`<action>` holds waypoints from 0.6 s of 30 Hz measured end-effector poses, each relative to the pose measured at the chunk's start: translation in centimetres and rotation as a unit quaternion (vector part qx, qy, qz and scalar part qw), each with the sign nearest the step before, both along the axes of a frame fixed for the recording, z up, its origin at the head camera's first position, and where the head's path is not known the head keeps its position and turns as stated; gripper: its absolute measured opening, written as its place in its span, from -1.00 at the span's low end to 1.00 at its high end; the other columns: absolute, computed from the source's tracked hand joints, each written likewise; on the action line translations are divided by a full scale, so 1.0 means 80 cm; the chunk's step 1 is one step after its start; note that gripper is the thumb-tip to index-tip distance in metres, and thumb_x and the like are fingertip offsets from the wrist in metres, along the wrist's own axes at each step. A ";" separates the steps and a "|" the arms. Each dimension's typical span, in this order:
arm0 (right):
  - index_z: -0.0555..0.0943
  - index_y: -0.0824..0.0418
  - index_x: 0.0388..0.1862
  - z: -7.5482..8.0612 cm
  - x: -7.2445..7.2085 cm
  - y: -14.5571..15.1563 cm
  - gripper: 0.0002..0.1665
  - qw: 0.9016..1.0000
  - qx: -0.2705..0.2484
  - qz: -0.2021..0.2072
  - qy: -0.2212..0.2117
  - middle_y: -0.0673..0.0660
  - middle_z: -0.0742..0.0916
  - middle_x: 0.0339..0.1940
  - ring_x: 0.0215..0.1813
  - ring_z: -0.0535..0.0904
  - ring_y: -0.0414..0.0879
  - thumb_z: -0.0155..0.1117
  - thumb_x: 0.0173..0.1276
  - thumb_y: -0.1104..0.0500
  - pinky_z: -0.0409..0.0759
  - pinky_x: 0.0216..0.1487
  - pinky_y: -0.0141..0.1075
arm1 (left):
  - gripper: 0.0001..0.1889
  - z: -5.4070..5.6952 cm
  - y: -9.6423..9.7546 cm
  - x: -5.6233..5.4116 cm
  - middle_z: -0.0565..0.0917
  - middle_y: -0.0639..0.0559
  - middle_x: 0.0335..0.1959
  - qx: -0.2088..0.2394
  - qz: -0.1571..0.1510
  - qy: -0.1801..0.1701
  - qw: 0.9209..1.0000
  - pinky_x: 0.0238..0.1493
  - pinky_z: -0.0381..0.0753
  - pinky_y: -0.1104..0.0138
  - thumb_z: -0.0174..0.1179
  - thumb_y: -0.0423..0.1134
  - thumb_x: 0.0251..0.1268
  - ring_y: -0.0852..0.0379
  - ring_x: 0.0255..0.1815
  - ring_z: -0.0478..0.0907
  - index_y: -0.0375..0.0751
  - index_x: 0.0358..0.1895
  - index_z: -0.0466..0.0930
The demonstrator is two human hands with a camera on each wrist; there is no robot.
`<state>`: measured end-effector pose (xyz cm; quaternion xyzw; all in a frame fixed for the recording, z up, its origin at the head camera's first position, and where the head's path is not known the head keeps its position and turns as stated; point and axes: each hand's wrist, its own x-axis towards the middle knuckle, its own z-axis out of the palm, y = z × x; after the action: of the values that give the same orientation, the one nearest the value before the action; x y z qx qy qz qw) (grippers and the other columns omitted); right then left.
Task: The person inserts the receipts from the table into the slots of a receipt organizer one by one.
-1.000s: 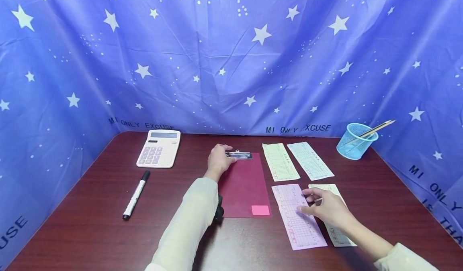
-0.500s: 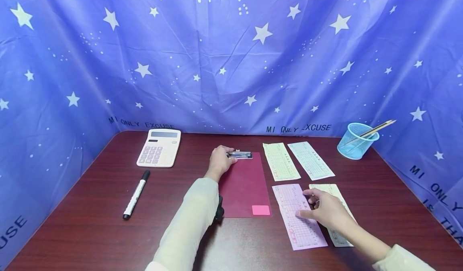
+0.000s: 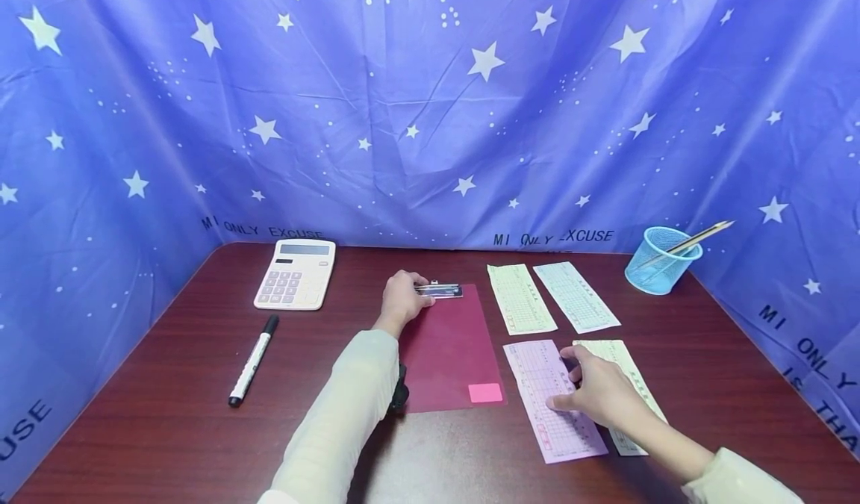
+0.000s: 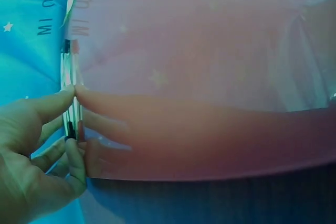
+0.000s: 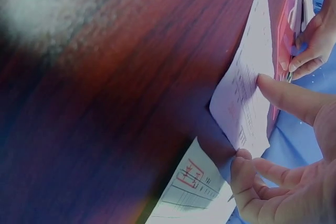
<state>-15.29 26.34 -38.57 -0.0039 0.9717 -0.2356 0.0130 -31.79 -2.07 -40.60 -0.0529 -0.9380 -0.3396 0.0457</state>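
Note:
My left hand [image 3: 402, 300] grips the metal clip [image 3: 440, 290] of a dark red clipboard [image 3: 450, 347] in the middle of the table. In the left wrist view, fingers and thumb lie at the ends of the clip [image 4: 72, 90], and the glossy board [image 4: 199, 135] mirrors them. My right hand [image 3: 601, 388] is over a pink form slip [image 3: 537, 384], its thumb on the paper and its other fingertips by the slip's right edge, thumb and fingers apart. Partly under that hand lies a pale yellow slip [image 3: 625, 355]. The clipboard has a bright pink label [image 3: 485, 393].
A green slip [image 3: 522, 299] and a light blue slip [image 3: 576, 296] lie farther back. At the back right stands a blue mesh pen cup [image 3: 660, 265] with pencils [image 3: 702, 237]. To the left are a calculator [image 3: 295, 274] and a marker [image 3: 253, 362]. A starry curtain [image 3: 430, 116] encloses the table.
My left hand has moved slightly left with the clipboard, whose near edge now tilts a little. The right hand has barely moved; the slips lie as before.

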 end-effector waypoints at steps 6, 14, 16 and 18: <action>0.47 0.43 0.22 0.001 0.000 -0.002 -0.02 1.000 0.008 0.004 0.002 0.17 0.70 -0.25 -0.19 0.63 0.09 0.75 -0.16 0.10 0.58 -0.18 0.02 | -0.71 0.006 -0.006 0.005 0.67 -0.20 -0.03 -0.011 -0.006 -0.017 1.000 0.21 0.52 0.13 0.48 -0.34 0.05 -0.19 0.16 0.56 -0.24 -0.09 0.78; 0.41 0.46 0.27 0.001 0.001 -0.006 0.13 0.999 0.027 0.017 0.007 0.27 0.72 -0.22 -0.12 0.65 0.22 0.79 -0.25 0.06 0.59 -0.12 0.14 | -0.71 0.004 -0.005 0.012 0.65 -0.19 -0.07 -0.027 -0.002 -0.010 1.000 0.20 0.52 0.11 0.54 -0.29 0.05 -0.22 0.12 0.54 -0.23 -0.13 0.76; 0.40 0.46 0.27 0.001 0.000 -0.007 0.13 1.000 0.023 0.018 0.008 0.25 0.73 -0.23 -0.14 0.66 0.19 0.79 -0.25 0.09 0.59 -0.14 0.12 | -0.72 -0.001 -0.006 0.011 0.68 -0.17 -0.12 -0.026 0.002 0.010 1.000 0.18 0.52 0.10 0.55 -0.31 0.04 -0.22 0.09 0.57 -0.23 -0.15 0.76; 0.40 0.46 0.28 0.002 0.000 -0.008 0.12 1.000 0.022 0.018 0.010 0.25 0.74 -0.24 -0.15 0.67 0.17 0.79 -0.24 0.12 0.59 -0.17 0.10 | -0.74 -0.006 -0.006 0.011 0.71 -0.15 -0.18 -0.029 0.004 0.034 0.999 0.15 0.54 0.09 0.56 -0.32 0.03 -0.22 0.05 0.60 -0.23 -0.18 0.76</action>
<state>-15.26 25.69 -38.43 -0.0233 0.9766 -0.2136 0.0072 -30.90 -2.59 -41.05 -0.0621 -0.9455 -0.3103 0.0769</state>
